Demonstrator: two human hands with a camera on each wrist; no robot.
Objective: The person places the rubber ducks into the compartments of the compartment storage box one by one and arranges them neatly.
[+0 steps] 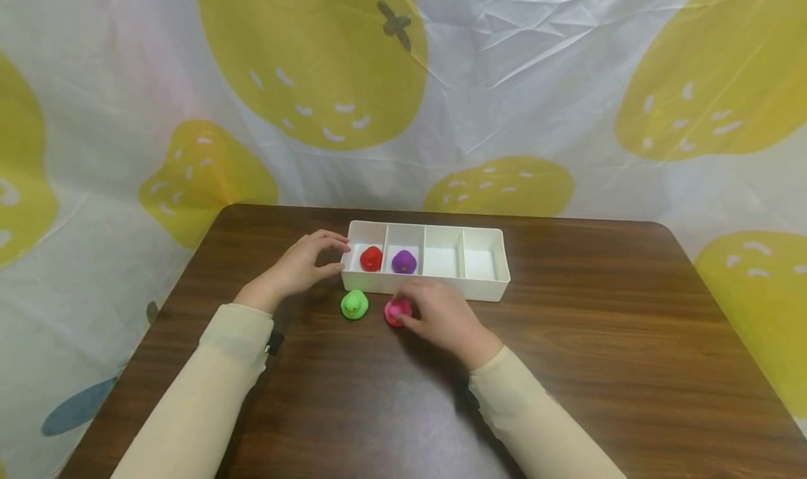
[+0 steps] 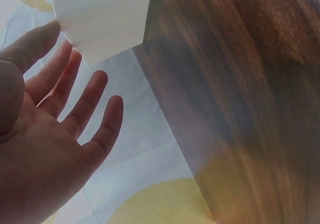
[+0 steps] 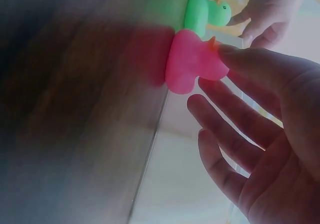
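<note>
My right hand [image 1: 438,318] pinches a pink rubber duck [image 1: 394,313] by its head, between thumb and index finger. The duck [image 3: 187,66] sits on the table in front of a white four-part tray [image 1: 425,287], its other side hidden by the fingers. My left hand [image 1: 301,265] rests its fingertips against the left end of the tray; in the left wrist view the outer fingers [image 2: 111,124] are spread and loose. Left of the pink duck stands a green rubber duck [image 1: 354,304]. A red duck [image 1: 371,258] lies in the leftmost compartment, a purple duck [image 1: 404,262] in the one beside it.
The brown wooden table [image 1: 618,339] has its back edge just behind the tray. A white cloth [image 1: 504,101] with yellow fruit prints hangs behind and around the table.
</note>
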